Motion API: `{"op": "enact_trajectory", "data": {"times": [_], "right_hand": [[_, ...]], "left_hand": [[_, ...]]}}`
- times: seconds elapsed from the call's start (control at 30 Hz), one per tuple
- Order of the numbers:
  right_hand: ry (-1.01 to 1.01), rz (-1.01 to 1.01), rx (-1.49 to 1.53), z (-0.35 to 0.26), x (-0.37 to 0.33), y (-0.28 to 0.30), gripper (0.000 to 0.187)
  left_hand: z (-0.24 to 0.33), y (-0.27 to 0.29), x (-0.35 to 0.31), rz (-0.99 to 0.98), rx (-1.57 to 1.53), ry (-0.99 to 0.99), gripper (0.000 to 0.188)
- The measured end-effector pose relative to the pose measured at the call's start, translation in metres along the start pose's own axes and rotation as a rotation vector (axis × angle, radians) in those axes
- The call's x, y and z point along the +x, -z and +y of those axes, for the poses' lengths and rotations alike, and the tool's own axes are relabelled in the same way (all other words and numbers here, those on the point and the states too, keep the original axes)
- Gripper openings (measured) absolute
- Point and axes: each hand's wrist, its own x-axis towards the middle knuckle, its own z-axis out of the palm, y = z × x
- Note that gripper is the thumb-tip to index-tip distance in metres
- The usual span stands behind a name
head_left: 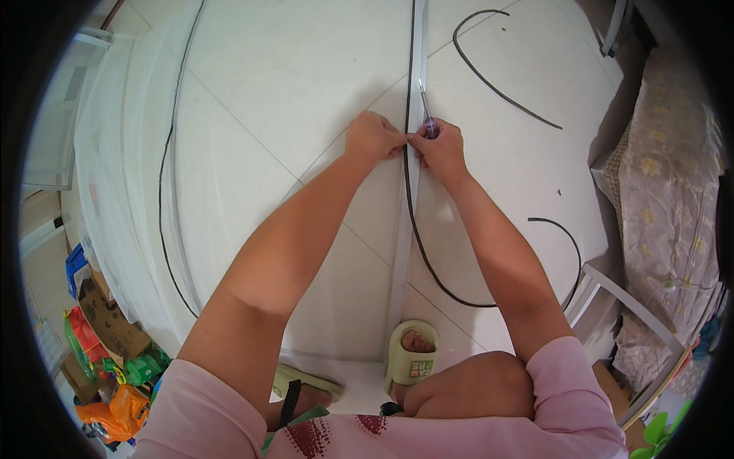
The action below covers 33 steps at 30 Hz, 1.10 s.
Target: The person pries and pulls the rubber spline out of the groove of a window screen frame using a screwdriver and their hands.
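A long black rubber cord runs along a pale frame bar on the tiled floor, then curves away to the right near me. My left hand pinches the cord from its left side, thumb and fingers closed. Facing it, my right hand has its thumb and finger closed at the same spot on the cord. A screwdriver with a purple handle is held in my right hand, its metal shaft pointing away from me. The fingertips nearly touch each other.
Two loose pieces of black cord, a far one and a nearer one, lie at right. A white frame stands beside a patterned cloth. Sheer white mesh spreads left; bags and a cardboard box sit lower left. My slippers are near.
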Motion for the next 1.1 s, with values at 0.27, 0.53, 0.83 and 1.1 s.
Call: {"op": "enact_trajectory", "data": {"times": [0.27,0.53,0.83,1.1], "right_hand": [[-0.043,0.001,-0.007,-0.001,0.002,-0.002,0.019],[-0.017,-0.034,-0.045,-0.004,0.004,0.001,0.020],[-0.012,-0.140,-0.001,-0.001,0.006,0.006,0.019],[0.220,-0.007,-0.357,0.000,0.003,-0.003,0.017]], "left_hand": [[-0.017,0.003,-0.012,-0.054,-0.100,-0.028,0.014],[-0.017,0.004,-0.020,-0.111,-0.158,0.112,0.020],[-0.017,-0.002,-0.022,-0.076,-0.183,0.144,0.019],[-0.025,-0.002,-0.018,-0.044,-0.286,0.097,0.017]]}}
